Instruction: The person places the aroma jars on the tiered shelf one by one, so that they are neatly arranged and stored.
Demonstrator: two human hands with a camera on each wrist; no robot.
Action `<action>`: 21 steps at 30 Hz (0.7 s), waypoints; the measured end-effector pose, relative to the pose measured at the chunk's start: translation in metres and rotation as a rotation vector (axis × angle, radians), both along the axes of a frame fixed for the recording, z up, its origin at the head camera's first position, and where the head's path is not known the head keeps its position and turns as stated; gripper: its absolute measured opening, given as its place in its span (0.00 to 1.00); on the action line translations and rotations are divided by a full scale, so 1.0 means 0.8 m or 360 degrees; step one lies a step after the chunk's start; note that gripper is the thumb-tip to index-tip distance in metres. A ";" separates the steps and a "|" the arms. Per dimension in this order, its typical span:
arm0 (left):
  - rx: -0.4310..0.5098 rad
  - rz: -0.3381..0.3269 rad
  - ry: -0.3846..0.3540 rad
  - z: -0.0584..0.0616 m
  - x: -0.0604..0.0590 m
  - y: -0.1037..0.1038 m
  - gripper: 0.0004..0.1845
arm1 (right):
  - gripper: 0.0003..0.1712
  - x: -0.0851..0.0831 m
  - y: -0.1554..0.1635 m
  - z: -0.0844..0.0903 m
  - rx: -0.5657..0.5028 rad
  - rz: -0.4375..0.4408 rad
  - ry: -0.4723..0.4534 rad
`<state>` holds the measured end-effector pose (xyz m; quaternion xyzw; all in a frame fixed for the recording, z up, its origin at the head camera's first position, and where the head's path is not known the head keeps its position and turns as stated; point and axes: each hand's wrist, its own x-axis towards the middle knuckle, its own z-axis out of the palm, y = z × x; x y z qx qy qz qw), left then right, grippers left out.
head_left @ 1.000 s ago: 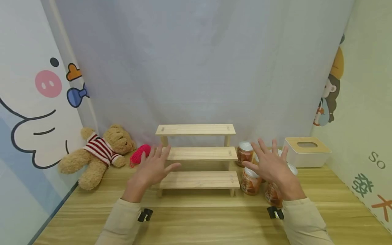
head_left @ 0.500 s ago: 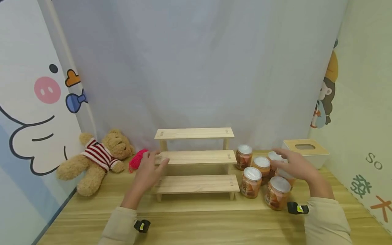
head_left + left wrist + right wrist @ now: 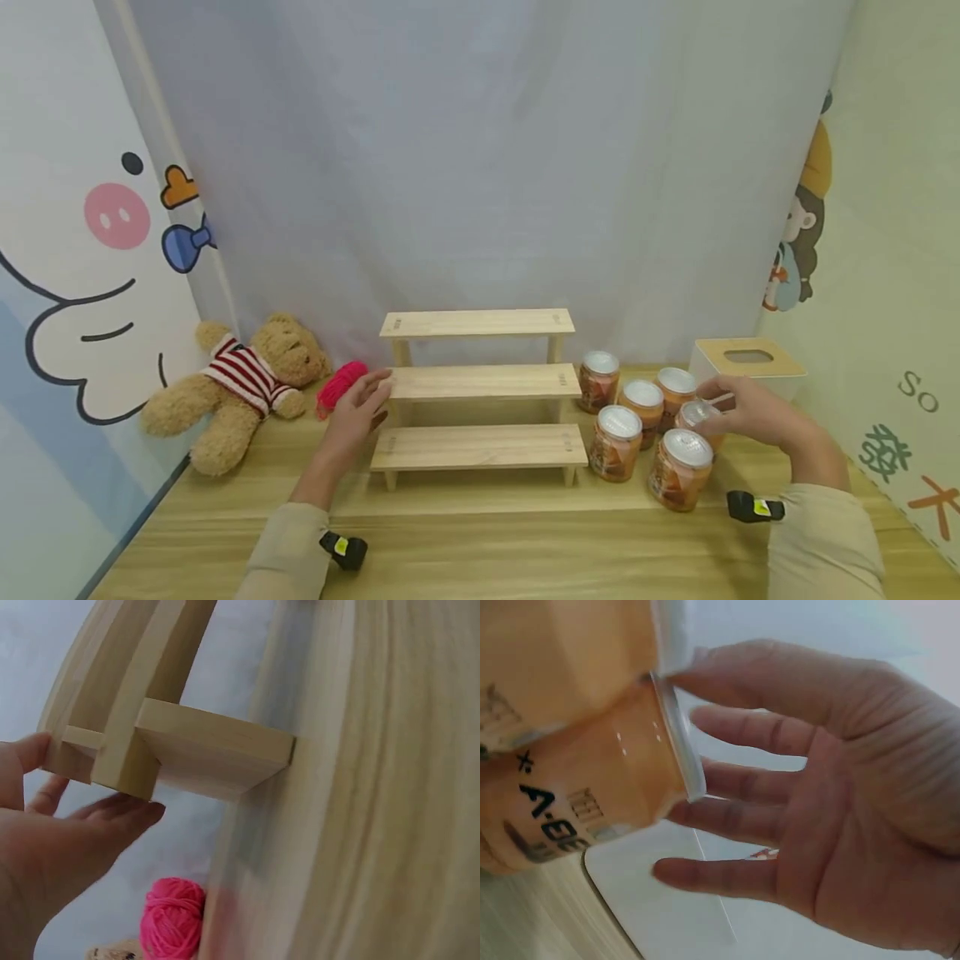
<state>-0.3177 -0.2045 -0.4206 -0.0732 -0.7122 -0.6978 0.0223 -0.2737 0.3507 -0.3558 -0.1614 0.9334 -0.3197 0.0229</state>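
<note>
Left hand: the left hand (image 3: 358, 411) has its fingers (image 3: 112, 814) nearly straight and only a little spread; they touch the left end of the wooden shelf (image 3: 480, 382) at its middle step and grip nothing.
Right hand: the right hand (image 3: 753, 414) has loosely bent, spread fingers (image 3: 739, 729) around the lid edge of a jar (image 3: 696, 419); the fingertips touch the rim, but I cannot tell if the hold is firm.
Jar position: it stands on the surface (image 3: 480, 533) at the right of the shelf, in a tight group with four other jars (image 3: 617, 443).
Around: a white tissue box (image 3: 746, 372) is just behind the right hand; a pink yarn ball (image 3: 341, 385) and a teddy bear (image 3: 240, 383) lie left of the left hand.
</note>
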 end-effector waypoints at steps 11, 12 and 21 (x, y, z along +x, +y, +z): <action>0.0339 -0.0237 -0.0058 -0.019 -0.005 -0.006 0.23 | 0.34 -0.002 0.012 -0.012 -0.0046 0.0139 -0.0010; 0.0353 -0.0244 -0.0049 -0.019 -0.005 -0.007 0.23 | 0.35 -0.003 0.013 -0.015 -0.0063 0.0142 -0.0016; 0.0306 -0.0295 -0.0106 -0.015 -0.004 -0.011 0.25 | 0.38 -0.008 0.033 -0.045 -0.0517 0.0184 -0.0386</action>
